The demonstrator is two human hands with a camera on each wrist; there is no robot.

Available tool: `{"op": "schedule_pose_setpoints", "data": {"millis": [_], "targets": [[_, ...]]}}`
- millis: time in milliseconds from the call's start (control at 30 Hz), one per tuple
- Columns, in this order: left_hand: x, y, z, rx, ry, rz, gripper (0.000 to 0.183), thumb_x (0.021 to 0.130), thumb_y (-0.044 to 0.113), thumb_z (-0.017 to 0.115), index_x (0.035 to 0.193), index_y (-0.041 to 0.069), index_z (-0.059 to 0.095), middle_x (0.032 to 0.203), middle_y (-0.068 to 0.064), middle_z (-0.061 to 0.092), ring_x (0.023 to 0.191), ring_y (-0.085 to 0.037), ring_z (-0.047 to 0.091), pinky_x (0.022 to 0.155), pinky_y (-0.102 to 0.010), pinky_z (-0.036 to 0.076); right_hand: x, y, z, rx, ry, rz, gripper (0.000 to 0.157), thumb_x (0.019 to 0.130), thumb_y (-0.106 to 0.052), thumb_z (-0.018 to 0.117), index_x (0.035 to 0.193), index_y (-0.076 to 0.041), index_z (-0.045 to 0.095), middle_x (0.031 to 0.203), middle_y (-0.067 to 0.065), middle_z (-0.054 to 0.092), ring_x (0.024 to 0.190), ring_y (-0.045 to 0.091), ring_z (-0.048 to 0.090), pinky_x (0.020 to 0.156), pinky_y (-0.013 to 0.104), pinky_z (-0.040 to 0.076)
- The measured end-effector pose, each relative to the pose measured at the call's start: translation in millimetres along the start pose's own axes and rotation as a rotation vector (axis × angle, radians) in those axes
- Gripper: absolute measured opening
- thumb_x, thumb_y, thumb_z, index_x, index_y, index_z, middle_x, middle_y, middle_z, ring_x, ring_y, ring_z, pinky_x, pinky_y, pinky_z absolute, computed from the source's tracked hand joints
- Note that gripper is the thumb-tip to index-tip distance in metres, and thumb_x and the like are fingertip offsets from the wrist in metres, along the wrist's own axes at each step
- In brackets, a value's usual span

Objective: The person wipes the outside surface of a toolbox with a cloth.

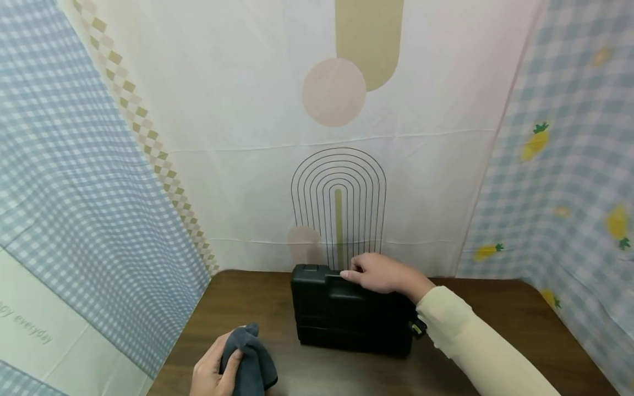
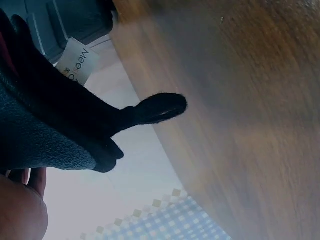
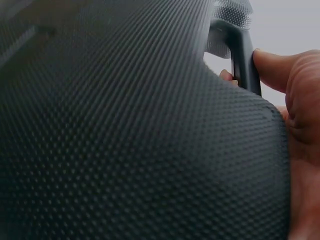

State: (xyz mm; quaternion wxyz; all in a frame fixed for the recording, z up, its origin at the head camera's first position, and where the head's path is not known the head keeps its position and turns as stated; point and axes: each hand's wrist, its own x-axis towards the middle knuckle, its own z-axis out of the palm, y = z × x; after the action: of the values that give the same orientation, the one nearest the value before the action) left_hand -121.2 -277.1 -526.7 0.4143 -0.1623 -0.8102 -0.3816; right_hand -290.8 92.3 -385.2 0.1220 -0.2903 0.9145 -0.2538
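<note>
A black hard plastic carrying case [image 1: 351, 322] stands upright on its long edge toward the back of the table. My right hand [image 1: 381, 273] grips its top handle. In the right wrist view the fingers and thumb are round the handle [image 3: 246, 62], and the case's textured side fills most of the picture. At the front left, my left hand [image 1: 213, 367] holds a bunched dark grey-blue cloth [image 1: 252, 363] between thumb and fingers. A hanging loop [image 2: 167, 107] and a white printed label [image 2: 80, 61] stick out from the cloth in the left wrist view.
The brown wooden table [image 1: 242, 297] has rounded back corners. A white patterned sheet [image 1: 238, 192] hangs right behind it, with blue checked cloths [image 1: 99, 148] along both sides. Near the right sleeve [image 1: 475, 335], a small black item with yellow marking [image 1: 418, 328] shows beside the case.
</note>
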Motion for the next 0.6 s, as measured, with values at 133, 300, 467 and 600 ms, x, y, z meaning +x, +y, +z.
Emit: {"op": "schedule_pose_setpoints", "data": {"millis": [133,300,467,600], "targets": [[-0.6,2.6,-1.3,0.025,0.011,-0.021,0.051,0.081,-0.015,0.078,0.127,0.007,0.077,0.127,0.011,0.076,0.120,0.016,0.063,0.102,-0.003,0.046,-16,-11,10.2,-0.057,0.048,-0.054,0.040,0.110,-0.045,0.059,0.081,-0.018,0.057,0.068,-0.006,0.048,0.061,0.009,0.044,0.062,0.027,0.039],[-1.8,3.9,-5.7,0.067,0.028,-0.059,0.049,0.082,-0.012,0.080,0.126,0.010,0.078,0.124,0.015,0.076,0.116,0.019,0.063,0.098,-0.003,0.047,-32,-17,23.5,-0.123,0.102,-0.098,0.039,0.109,-0.047,0.060,0.080,-0.021,0.055,0.065,-0.009,0.044,0.058,0.005,0.041,0.060,0.024,0.037],[-2.3,3.6,-9.0,0.065,0.048,-0.070,0.048,0.081,-0.014,0.079,0.124,0.009,0.079,0.124,0.021,0.074,0.113,0.020,0.063,0.096,-0.003,0.048,-47,-21,34.3,-0.172,0.136,-0.122,0.042,0.107,-0.053,0.059,0.079,-0.024,0.051,0.066,-0.010,0.042,0.058,0.003,0.039,0.059,0.023,0.036],[-2.2,3.3,-11.6,0.067,0.060,-0.081,0.047,0.082,-0.014,0.078,0.124,0.008,0.079,0.125,0.022,0.073,0.113,0.020,0.063,0.096,-0.003,0.049,-58,-24,45.9,-0.194,0.164,-0.180,0.040,0.107,-0.056,0.058,0.081,-0.027,0.052,0.069,-0.012,0.045,0.062,0.002,0.041,0.061,0.023,0.037]]}}
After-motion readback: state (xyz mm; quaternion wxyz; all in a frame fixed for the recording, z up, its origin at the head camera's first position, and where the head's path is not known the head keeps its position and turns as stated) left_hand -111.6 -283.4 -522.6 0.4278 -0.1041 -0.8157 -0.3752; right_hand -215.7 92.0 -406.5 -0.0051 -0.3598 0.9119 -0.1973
